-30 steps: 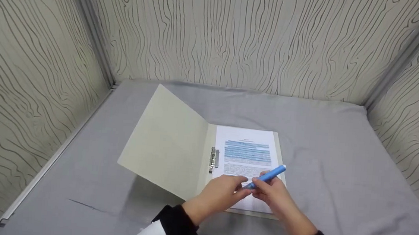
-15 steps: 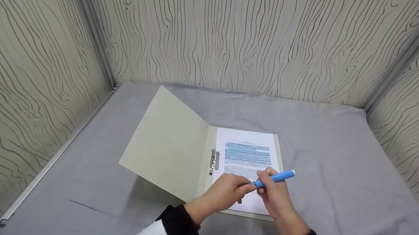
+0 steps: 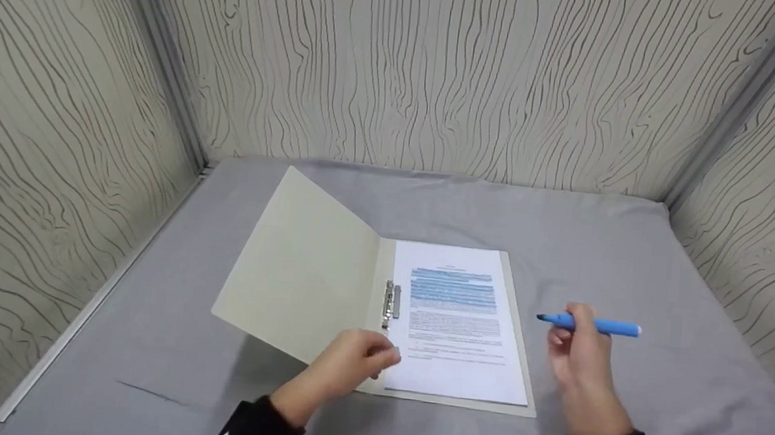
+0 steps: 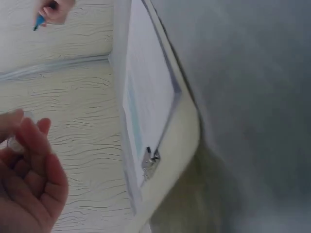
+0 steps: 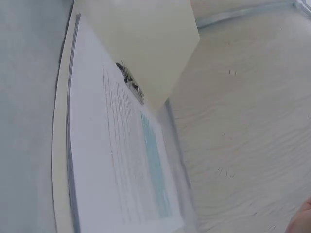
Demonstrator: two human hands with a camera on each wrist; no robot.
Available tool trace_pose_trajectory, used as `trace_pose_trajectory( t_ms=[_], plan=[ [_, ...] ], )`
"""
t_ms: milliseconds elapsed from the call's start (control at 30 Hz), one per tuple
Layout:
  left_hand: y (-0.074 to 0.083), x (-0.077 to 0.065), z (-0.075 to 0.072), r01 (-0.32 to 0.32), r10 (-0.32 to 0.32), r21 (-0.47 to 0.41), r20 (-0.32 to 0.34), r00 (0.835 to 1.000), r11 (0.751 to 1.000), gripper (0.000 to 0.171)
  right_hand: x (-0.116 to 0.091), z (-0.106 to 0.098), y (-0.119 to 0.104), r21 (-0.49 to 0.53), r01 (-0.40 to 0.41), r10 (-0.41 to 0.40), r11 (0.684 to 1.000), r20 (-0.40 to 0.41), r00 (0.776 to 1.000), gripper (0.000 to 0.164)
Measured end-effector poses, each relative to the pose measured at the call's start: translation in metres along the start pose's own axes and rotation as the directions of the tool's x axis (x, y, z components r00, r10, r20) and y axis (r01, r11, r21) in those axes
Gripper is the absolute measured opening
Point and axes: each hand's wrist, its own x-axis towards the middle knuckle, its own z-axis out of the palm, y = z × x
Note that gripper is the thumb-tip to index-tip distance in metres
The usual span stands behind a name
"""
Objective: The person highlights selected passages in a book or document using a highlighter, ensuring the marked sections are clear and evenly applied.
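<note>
A blue marker (image 3: 617, 327) with its dark tip bare points left, pinched between the thumb and fingers of my right hand (image 3: 584, 357). That hand is above the cloth, right of the folder (image 3: 529, 414). My left hand (image 3: 348, 363) is over the folder's lower left part, near the spine. Between its fingertips it pinches a small clear cap (image 4: 15, 145), mostly covered by the fingers in the left wrist view. The printed sheets (image 3: 458, 378) lie in the folder, with blue highlighting over the upper lines.
The folder's cover (image 3: 307, 266) stands tilted up on the left. A metal clip (image 3: 391, 303) sits along the spine. Grey cloth (image 3: 634, 251) covers the table, and wood-patterned panels (image 3: 399, 73) enclose it at the back and both sides.
Both hands were together on the marker over the page. They have moved apart: the right hand rightward with the uncapped marker, the left hand leftward with the cap.
</note>
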Motion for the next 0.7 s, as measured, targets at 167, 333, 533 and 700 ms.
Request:
trace_pose_trajectory(
  t_ms=[167,333,533,700],
  plan=[
    [0.009,-0.007,0.026,-0.167,0.067,0.366,0.27,0.96,0.916,0.006,-0.012,0.019,0.013,-0.052,0.054,-0.034,0.997,0.334,0.942,0.032],
    [0.023,0.0,0.06,-0.26,0.02,0.6,0.377,0.926,0.757,0.005,-0.013,0.018,0.021,0.081,0.047,-0.088,0.996,0.628,0.773,0.037],
    [0.025,0.008,0.088,-0.301,-0.001,0.657,0.418,0.908,0.691,0.009,-0.011,0.013,0.026,0.148,-0.024,-0.097,0.989,0.755,0.648,0.032],
    [0.022,0.009,0.098,-0.34,0.051,0.703,0.398,0.916,0.625,0.01,-0.013,0.013,0.026,0.154,-0.004,-0.122,0.988,0.799,0.589,0.029]
  ],
)
